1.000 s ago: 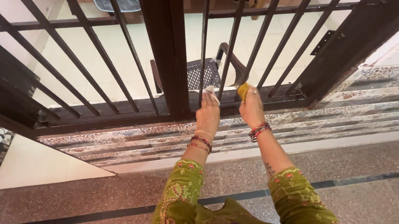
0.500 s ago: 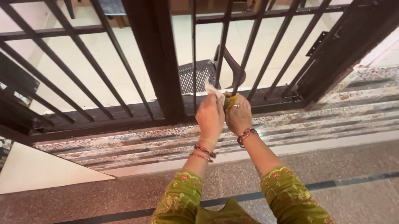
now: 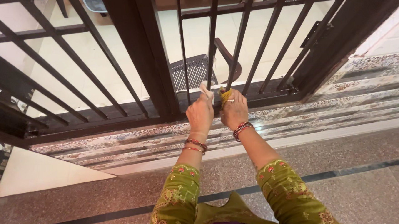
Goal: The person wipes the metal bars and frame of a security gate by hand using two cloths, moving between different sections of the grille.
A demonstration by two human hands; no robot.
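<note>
- Now our two hands sit close together at the foot of the dark metal gate, where a second ago they were apart on neighbouring bars.
- Our left hand has its fingers closed around a white cloth, the scrap poking up above the knuckles beside a thin bar.
- Our right hand has slid leftward; its fingers are wrapped on a yellow cloth pressed to the base of the slanted bar.
- Both cloths now meet just above the bottom rail, so we judge the wiping has come down to the bars' lowest stretch.
- Beyond the bars a dark perforated chair stands on the pale floor.
</note>
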